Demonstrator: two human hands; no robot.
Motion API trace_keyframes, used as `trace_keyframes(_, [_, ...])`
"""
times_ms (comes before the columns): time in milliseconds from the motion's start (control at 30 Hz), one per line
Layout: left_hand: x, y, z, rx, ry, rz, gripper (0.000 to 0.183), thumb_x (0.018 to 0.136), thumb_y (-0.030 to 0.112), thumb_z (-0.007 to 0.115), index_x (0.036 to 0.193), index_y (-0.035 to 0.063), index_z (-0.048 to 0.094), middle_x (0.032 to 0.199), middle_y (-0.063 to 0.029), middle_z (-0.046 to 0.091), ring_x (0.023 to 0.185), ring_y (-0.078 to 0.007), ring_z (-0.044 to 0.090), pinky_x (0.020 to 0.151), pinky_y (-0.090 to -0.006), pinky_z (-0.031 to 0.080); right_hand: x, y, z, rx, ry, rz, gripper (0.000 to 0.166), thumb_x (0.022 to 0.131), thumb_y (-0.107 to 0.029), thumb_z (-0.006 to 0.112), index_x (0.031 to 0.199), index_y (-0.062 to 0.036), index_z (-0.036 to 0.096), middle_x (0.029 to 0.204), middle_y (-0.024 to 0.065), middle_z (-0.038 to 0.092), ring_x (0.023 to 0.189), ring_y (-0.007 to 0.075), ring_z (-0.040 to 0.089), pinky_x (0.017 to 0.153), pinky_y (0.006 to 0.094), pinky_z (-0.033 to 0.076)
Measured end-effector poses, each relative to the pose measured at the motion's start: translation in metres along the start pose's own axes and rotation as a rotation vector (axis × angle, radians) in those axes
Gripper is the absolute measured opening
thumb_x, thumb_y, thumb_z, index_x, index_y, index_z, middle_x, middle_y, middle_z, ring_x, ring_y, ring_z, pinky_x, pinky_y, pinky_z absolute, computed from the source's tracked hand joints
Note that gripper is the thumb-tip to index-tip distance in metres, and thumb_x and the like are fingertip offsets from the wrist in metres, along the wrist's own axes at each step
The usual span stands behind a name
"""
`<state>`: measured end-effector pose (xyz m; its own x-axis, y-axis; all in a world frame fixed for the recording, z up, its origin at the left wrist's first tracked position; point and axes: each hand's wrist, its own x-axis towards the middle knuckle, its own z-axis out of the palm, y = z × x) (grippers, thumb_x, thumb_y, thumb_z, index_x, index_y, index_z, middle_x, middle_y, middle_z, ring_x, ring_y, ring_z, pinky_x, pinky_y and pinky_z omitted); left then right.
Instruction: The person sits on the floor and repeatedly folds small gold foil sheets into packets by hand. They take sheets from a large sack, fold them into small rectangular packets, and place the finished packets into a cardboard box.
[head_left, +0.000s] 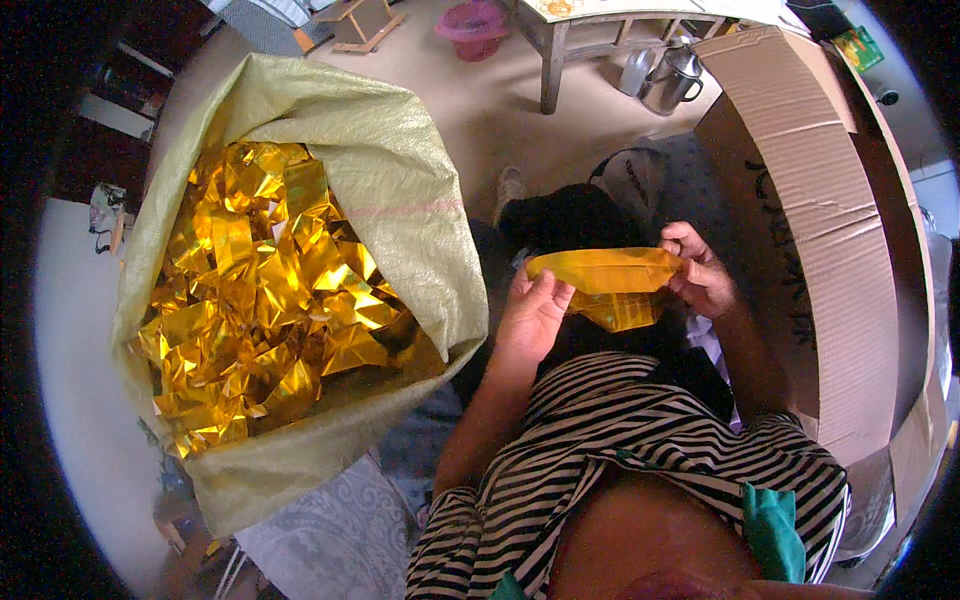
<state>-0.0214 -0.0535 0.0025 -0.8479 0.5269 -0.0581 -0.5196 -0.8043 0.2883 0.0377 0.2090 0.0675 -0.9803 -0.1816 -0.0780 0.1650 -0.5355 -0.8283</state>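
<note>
Over the lap, a folded piece of yellow-gold paper (607, 271) is stretched between both hands. My left hand (534, 311) pinches its left end with the thumb in front. My right hand (699, 271) grips the right end between thumb and fingers. Below the upper band hangs a narrower yellow part with a pointed lower edge. To the left stands a wide-mouthed woven plastic sack (405, 157), holding a heap of shiny gold foil pieces (262, 285), many of them folded.
A large open cardboard box (817, 202) stands close on the right. Beyond the lap are a wooden table (553, 64), a metal jug (670, 81) and a pink plastic basin (474, 30) on the floor. Patterned fabric (330, 525) lies below the sack.
</note>
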Motion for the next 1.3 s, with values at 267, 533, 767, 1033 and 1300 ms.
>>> trace_keyframes(267, [-0.009,0.009,0.024,0.133,-0.036,-0.087,0.043,0.089,0.022,0.072,0.123,0.0043,0.055,0.121,-0.0069,0.063,0.110,-0.0188,0.060,0.092,-0.0335,0.050,0.007,0.020,-0.017,0.101,0.040,0.005,0.021,0.094,-0.027,0.065,0.105,-0.0111,0.058,0.103,0.0021,0.061,0.099,0.0188,0.062,0.085,0.0352,0.051])
trace_keyframes(533, [-0.007,0.007,0.023,0.123,-0.025,-0.143,0.046,0.087,0.026,0.074,0.123,0.0046,0.056,0.123,-0.0070,0.062,0.111,-0.0189,0.059,0.092,-0.0354,0.050,0.012,0.016,-0.002,0.121,0.057,0.030,0.021,0.093,-0.030,0.067,0.100,-0.0125,0.056,0.098,-0.0005,0.059,0.092,0.0148,0.060,0.084,0.0340,0.051])
trace_keyframes(767, [-0.002,0.006,0.021,0.269,-0.117,-0.073,0.043,0.096,0.032,0.061,0.131,0.0081,0.053,0.136,-0.0091,0.056,0.129,-0.0274,0.049,0.112,-0.0514,0.032,0.017,0.025,-0.014,0.124,0.091,0.095,0.020,0.090,-0.030,0.070,0.095,-0.0165,0.056,0.094,-0.0037,0.060,0.094,0.0129,0.060,0.084,0.0309,0.049])
trace_keyframes(1033, [-0.003,-0.003,0.031,0.231,0.027,-0.126,0.050,0.089,0.030,0.071,0.128,0.0029,0.055,0.130,-0.0097,0.058,0.124,-0.0237,0.052,0.111,-0.0415,0.035,0.021,0.022,-0.001,0.147,0.118,0.076,0.012,0.095,-0.025,0.065,0.096,-0.0151,0.058,0.092,-0.0033,0.062,0.084,0.0108,0.060,0.077,0.0296,0.050])
trace_keyframes(1300, [-0.013,0.006,0.013,0.371,-0.043,-0.048,0.056,0.091,0.041,0.064,0.136,0.0127,0.049,0.141,-0.0055,0.050,0.133,-0.0277,0.044,0.112,-0.0522,0.031,0.027,0.012,0.019,0.008,0.128,0.101,0.025,0.093,-0.027,0.068,0.109,-0.0110,0.058,0.099,-0.0006,0.060,0.083,0.0097,0.059,0.079,0.0278,0.051])
